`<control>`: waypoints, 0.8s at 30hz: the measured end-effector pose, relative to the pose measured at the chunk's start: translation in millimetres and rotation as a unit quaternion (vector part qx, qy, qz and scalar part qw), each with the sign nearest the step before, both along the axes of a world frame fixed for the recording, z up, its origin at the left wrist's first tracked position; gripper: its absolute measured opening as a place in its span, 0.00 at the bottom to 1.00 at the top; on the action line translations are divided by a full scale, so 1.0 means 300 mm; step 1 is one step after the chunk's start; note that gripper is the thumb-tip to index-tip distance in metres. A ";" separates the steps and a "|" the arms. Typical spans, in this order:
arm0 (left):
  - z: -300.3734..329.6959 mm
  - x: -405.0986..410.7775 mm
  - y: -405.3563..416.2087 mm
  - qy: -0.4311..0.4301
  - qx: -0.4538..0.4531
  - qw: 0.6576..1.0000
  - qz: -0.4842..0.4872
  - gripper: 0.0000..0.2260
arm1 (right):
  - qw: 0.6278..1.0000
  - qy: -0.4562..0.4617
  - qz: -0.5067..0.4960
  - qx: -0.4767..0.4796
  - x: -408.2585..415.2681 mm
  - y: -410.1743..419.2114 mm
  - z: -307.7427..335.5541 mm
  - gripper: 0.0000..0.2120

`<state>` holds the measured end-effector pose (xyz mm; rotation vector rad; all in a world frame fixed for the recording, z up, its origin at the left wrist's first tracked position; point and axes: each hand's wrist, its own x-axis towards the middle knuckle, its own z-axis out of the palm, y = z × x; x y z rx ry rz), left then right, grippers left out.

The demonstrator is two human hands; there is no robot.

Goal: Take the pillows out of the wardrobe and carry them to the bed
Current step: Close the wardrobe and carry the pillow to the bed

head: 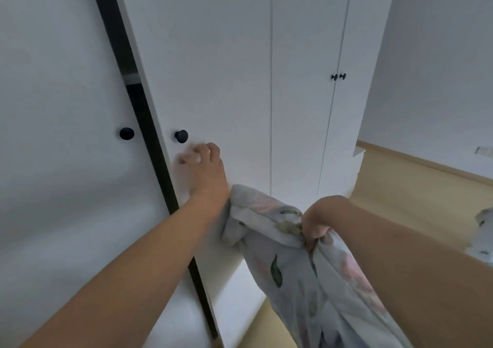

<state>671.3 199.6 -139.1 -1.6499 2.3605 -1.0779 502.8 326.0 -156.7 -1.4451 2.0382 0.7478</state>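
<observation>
A white wardrobe (226,67) fills the view, its two left doors parted by a narrow dark gap (149,134). My left hand (205,166) rests flat against the right-hand door just below its black knob (181,136), fingers apart and blurred. My right hand (316,227) is closed on a bunched corner of a floral pillow (301,275), white with pink flowers and green leaves. The pillow hangs down from that grip toward the bottom of the frame. The inside of the wardrobe is hidden.
A second black knob (126,133) sits on the left door. Further right are two more closed doors with a pair of small knobs (338,76). Yellowish floor (400,200) runs along a white wall at right. More floral fabric (484,230) shows at the right edge.
</observation>
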 end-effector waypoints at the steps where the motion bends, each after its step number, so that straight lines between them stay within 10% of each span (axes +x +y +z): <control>1: -0.005 0.015 -0.007 -0.019 -0.002 1.000 0.016 0.28 | 1.000 -0.015 -0.002 -0.006 0.019 -0.008 0.008 0.24; 24: 0.010 -0.088 -0.187 0.096 0.155 0.978 0.101 0.37 | 0.998 0.008 0.061 -0.019 -0.135 -0.110 -0.034 0.23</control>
